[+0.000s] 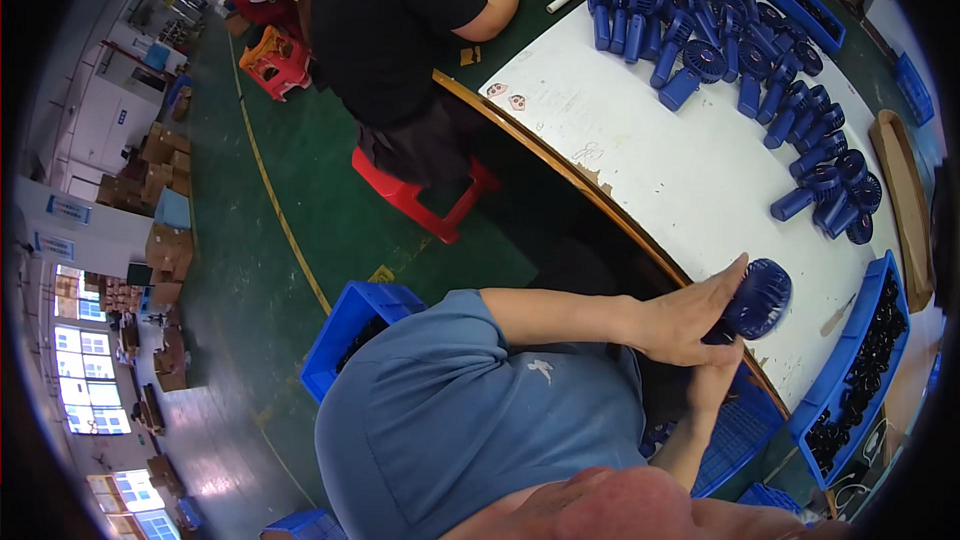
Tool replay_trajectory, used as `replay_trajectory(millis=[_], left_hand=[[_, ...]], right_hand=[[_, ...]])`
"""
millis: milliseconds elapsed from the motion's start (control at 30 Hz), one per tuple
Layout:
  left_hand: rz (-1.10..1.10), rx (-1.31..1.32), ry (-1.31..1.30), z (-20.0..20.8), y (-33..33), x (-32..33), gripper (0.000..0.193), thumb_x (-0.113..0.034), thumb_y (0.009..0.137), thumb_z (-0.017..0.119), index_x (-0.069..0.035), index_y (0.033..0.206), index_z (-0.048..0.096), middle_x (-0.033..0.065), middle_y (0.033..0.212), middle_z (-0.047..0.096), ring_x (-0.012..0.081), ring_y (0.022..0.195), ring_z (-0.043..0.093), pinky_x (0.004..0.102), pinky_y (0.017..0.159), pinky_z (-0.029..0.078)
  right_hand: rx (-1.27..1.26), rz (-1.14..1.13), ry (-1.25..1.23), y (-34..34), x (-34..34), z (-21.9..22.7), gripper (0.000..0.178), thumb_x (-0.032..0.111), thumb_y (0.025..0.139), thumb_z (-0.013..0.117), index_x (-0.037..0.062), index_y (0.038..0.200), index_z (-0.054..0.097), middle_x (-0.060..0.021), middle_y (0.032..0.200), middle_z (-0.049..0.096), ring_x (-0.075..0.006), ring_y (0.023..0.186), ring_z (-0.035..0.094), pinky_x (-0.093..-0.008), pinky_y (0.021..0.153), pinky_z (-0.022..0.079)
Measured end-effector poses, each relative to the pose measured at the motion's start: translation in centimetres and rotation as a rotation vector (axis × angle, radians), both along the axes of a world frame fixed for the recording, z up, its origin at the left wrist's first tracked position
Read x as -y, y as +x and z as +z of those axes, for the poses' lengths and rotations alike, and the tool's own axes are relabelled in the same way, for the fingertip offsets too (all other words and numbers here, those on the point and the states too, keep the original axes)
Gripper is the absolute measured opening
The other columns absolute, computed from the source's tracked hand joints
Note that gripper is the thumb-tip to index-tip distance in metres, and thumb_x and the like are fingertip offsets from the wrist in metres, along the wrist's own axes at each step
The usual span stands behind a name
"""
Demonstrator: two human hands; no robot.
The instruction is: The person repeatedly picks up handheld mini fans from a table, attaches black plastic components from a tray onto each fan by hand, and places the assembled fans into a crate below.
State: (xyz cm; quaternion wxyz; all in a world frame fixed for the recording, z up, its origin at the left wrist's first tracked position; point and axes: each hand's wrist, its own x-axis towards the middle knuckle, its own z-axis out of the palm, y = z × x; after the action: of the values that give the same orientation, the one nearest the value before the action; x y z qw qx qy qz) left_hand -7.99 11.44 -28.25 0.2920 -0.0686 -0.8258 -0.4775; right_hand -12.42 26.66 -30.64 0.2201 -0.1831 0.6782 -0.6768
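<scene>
A dark blue handheld fan (762, 298) is held over the near edge of the white table (640, 155), its round caged head facing up and outward. My left hand (685, 325) wraps round the fan just below the head, thumb stretched along the cage. Under it, my right hand (715, 375) closes on the lower part of the fan; its fingers are partly hidden. Most of the fan's handle is covered by both hands. Farther along the tabletop lie several more blue handheld fans (703, 60), crowded together at the far end and strung along the outer side.
A blue bin (893, 280) of small black parts stands at the table's right end, beside a long cardboard tray (900, 200). Below the edge is a blue crate (745, 430). A co-worker in black (400, 30) sits on a red stool (400, 195) at the left.
</scene>
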Motion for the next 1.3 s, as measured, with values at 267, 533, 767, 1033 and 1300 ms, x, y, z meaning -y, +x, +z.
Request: replay_trajectory(millis=[267, 533, 767, 1033, 1300], left_hand=[[-0.415, 0.614, 1.013, -1.9, 1.0, 0.5, 0.059, -0.028, 0.102, 0.06, 0.006, 0.146, 0.038, 0.0112, 0.109, 0.063, 0.0155, 0.086, 0.064, 0.0283, 0.076, 0.054], [-0.495, 0.656, 1.037, -1.7, -0.2, -1.0, 0.06, -0.02, 0.101, 0.061, 0.006, 0.148, 0.035, 0.014, 0.12, 0.064, 0.0143, 0.088, 0.066, 0.0258, 0.073, 0.053], [-0.1, 0.47, 0.232, -0.6, -3.8, 6.8, 0.049, -0.012, 0.095, 0.066, 0.004, 0.139, 0.051, 0.014, 0.133, 0.058, 0.0218, 0.123, 0.056, 0.0326, 0.099, 0.048], [0.515, 0.144, -0.586, -3.9, -15.4, 22.1, 0.06, -0.027, 0.094, 0.067, 0.011, 0.136, 0.047, 0.0292, 0.138, 0.051, 0.0426, 0.126, 0.051, 0.0481, 0.105, 0.044], [0.637, 0.73, -0.796, -3.1, -22.8, 24.4, 0.082, -0.028, 0.089, 0.069, 0.013, 0.148, 0.028, 0.0325, 0.121, 0.063, 0.0446, 0.114, 0.062, 0.0483, 0.097, 0.051]], right_hand=[[0.287, 0.04, -0.6, -3.0, 1.0, 1.2, 0.069, 0.047, 0.097, 0.063, -0.0042, 0.141, 0.047, -0.0096, 0.11, 0.063, -0.0181, 0.096, 0.065, -0.0321, 0.082, 0.055], [0.433, 0.207, -0.638, -5.6, -2.9, 0.5, 0.063, 0.03, 0.09, 0.072, -0.0071, 0.137, 0.05, -0.0192, 0.11, 0.071, -0.0266, 0.103, 0.07, -0.0387, 0.093, 0.054], [0.024, -0.299, -0.333, -1.8, -12.4, -0.3, 0.069, 0.039, 0.086, 0.068, -0.0093, 0.133, 0.054, -0.0145, 0.088, 0.066, -0.0227, 0.085, 0.064, -0.0344, 0.078, 0.051], [0.132, -0.876, 0.56, 1.5, -25.1, -18.3, 0.027, 0.016, 0.085, 0.07, -0.0031, 0.102, 0.063, -0.0049, 0.079, 0.062, -0.0128, 0.07, 0.057, -0.0293, 0.065, 0.045], [0.522, -0.783, 0.831, 3.3, -32.0, -39.9, 0.016, 0.01, 0.075, 0.066, 0.0014, 0.088, 0.065, -0.0069, 0.069, 0.061, -0.0185, 0.048, 0.056, -0.0347, 0.041, 0.042]])
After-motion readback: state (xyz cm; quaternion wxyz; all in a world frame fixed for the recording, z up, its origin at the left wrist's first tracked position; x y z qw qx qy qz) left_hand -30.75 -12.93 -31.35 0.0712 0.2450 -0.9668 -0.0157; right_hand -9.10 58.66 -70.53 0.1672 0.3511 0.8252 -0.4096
